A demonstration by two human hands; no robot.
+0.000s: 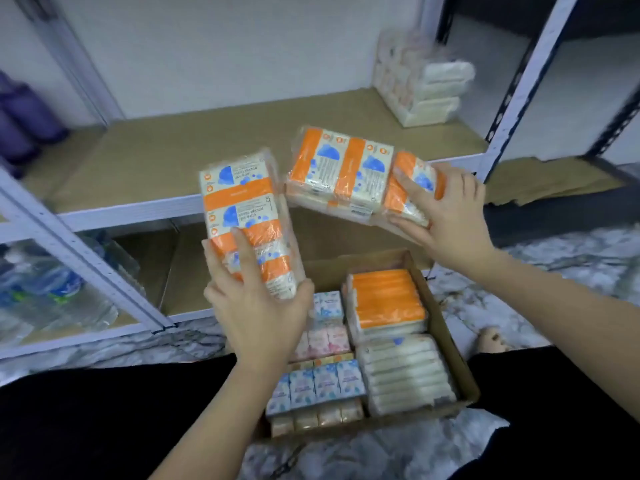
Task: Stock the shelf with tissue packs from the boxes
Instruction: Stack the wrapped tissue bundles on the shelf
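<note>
My left hand (258,306) grips an orange-and-white tissue pack (242,209), held upright above the cardboard box (450,327). My right hand (446,209) holds a second orange-and-white tissue pack (343,171) by its right end, level with the front edge of the brown shelf board (214,150). The box on the floor below holds more orange packs (388,299), white packs (405,372) and small pastel packs (322,379). Cream tissue packs (422,88) are stacked at the back right of the shelf.
A white metal shelf post (519,81) rises on the right, and a diagonal one (79,247) crosses at left. Bottled water (52,289) sits on the lower left shelf. Purple items (20,123) stand at far left. My dark-clothed legs and a bare foot (491,341) flank the box.
</note>
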